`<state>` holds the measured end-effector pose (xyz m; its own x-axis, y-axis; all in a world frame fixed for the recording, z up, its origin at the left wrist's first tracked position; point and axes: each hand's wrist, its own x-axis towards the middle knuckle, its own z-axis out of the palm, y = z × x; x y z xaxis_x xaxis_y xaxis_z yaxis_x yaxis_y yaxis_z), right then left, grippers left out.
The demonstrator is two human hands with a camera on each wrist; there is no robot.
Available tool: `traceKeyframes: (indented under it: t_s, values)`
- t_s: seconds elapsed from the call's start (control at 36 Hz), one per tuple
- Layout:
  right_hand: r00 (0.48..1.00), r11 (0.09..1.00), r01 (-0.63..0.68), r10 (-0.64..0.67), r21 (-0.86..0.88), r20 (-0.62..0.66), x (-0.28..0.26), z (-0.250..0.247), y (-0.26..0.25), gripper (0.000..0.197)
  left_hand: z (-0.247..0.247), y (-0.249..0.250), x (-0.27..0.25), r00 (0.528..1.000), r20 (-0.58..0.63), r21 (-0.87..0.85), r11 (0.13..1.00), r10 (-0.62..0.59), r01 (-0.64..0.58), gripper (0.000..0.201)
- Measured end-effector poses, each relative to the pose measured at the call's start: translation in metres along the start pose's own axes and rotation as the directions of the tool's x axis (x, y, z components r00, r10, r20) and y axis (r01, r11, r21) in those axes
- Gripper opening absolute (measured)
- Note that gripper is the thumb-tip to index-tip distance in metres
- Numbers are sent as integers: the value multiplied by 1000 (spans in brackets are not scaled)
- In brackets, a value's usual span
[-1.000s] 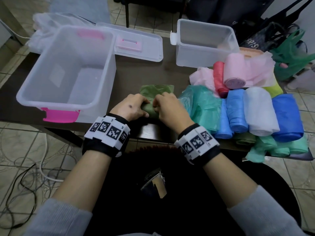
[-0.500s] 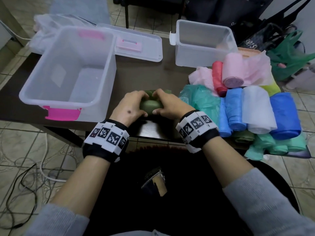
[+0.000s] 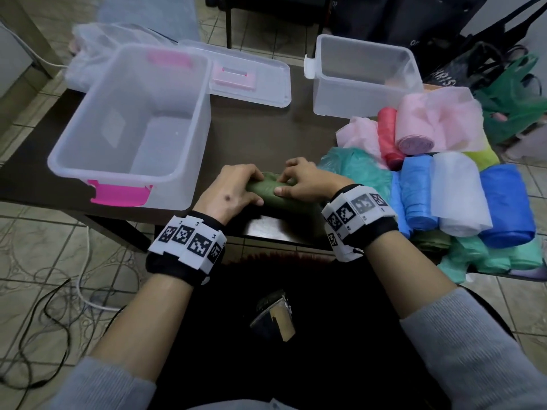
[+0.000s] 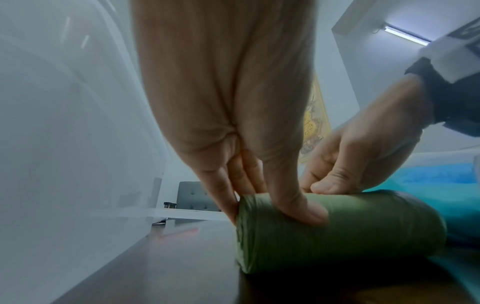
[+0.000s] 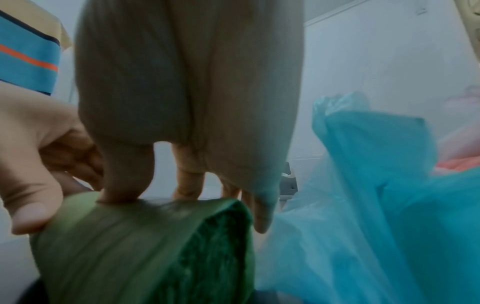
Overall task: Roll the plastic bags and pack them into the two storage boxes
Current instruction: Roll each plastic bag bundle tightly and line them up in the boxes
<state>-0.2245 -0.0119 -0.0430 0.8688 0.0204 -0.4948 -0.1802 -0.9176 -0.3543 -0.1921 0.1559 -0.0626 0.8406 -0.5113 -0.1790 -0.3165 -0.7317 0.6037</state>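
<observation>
An olive-green plastic bag [image 3: 268, 190] lies rolled into a tight cylinder near the table's front edge. My left hand [image 3: 233, 189] grips its left end, thumb in front and fingers behind, as the left wrist view shows on the roll [image 4: 350, 232]. My right hand [image 3: 299, 180] grips its right end [image 5: 145, 246], thumb on top. A large clear storage box with pink latches [image 3: 97, 161] stands empty at the left. A smaller clear box [image 3: 364, 96] stands empty at the back right.
A pile of rolled and loose bags [image 3: 461, 196] in blue, white, pink, red and teal fills the table's right side, with a loose teal bag [image 5: 376, 185] right beside my right hand. The big box's lid [image 3: 260, 84] lies behind it. Cables cross the tiled floor [image 3: 44, 306].
The flat green tail beyond my hands has been rolled up; the bag is now a full cylinder. Both hands moved forward with it and hold its ends.
</observation>
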Motion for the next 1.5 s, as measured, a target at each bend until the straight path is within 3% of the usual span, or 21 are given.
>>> traceKeyframes:
  t_s: [0.17, 0.22, 0.28, 0.36, 0.42, 0.58, 0.67, 0.75, 0.81, 0.92, 0.97, 1.03, 1.08, 1.14, 1.19, 1.25, 1.31, 1.39, 1.44, 1.5]
  values:
    - [1000, 993, 16, -18, 113, 16, -2, 1, -5, 57, 2, -3, 2, 999, 14, -43, 998, -40, 41, 48]
    - [999, 994, -3, -1, 113, 36, -1, 5, -6, 50, 1, -4, 3, 999, 23, -46, 998, -45, 46, 47]
    - [1000, 997, 0, -2, 71, 30, -1, 8, -7, 48, 1, -5, 4, 998, 33, -47, 997, -55, 56, 45]
    - [999, 999, 35, -35, -39, -6, -7, 17, -7, 72, 1, -5, 4, 996, 45, -36, 997, -73, 75, 45]
    - [997, 994, 64, -68, -87, -46, -9, 25, -6, 76, 1, -3, 4, 996, 53, -30, 997, -65, 67, 45]
    - [971, 972, 51, -102, -230, -216, -12, 47, -8, 60, -2, 9, 0, 997, 80, 51, 999, -22, 18, 47]
    - [958, 962, 40, -114, -271, -262, -13, 52, -8, 61, -17, 25, -11, 996, -61, -18, 997, 70, -71, 49]
    - [954, 964, 39, -114, -262, -278, -12, 53, -8, 60, -51, 37, -28, 930, -338, -83, 980, 143, -181, 43]
    - [958, 972, 34, -98, -234, -270, -12, 53, -9, 59, -78, 37, -41, 857, -505, -85, 982, 101, -167, 40]
    - [970, 989, 18, -52, -145, -238, -7, 50, -12, 60, -121, 3, -61, 666, -737, -118, 992, -114, 39, 38]
    - [975, 998, 18, -30, -54, -222, -4, 49, -14, 59, -128, -21, -66, 579, -782, -162, 973, -229, 166, 42]
    - [976, 995, 28, -7, 97, -216, 1, 47, -16, 58, -126, -42, -72, 522, -778, -227, 931, -349, 285, 45]
    - [976, 957, 56, 8, 285, -219, 3, 43, -22, 51, -119, -58, -75, 491, -712, -347, 859, -502, 376, 49]
    - [969, 882, 108, 10, 459, -248, 3, 38, -33, 39, -108, -73, -75, 489, -594, -494, 769, -639, 405, 50]
    - [958, 764, 171, 17, 622, -285, 1, 30, -51, 29, -100, -82, -74, 503, -511, -622, 704, -697, 343, 47]
    - [931, 642, 269, 19, 718, -366, -3, 19, -72, 27, -96, -86, -73, 497, -520, -663, 695, -695, 278, 41]
    - [866, 579, 399, 15, 711, -499, -7, 7, -93, 33, -90, -82, -73, 483, -563, -646, 721, -671, 249, 38]
    - [736, 558, 589, -73, 584, -673, -10, -8, -130, 40, -80, -76, -78, 442, -611, -666, 728, -657, 163, 34]
    - [672, 584, 654, -155, 481, -724, -6, -12, -152, 49, -71, -71, -81, 423, -630, -688, 720, -651, 84, 32]
    - [654, 658, 651, -232, 379, -720, 1, -10, -166, 57, -62, -67, -82, 417, -661, -678, 734, -624, 23, 32]
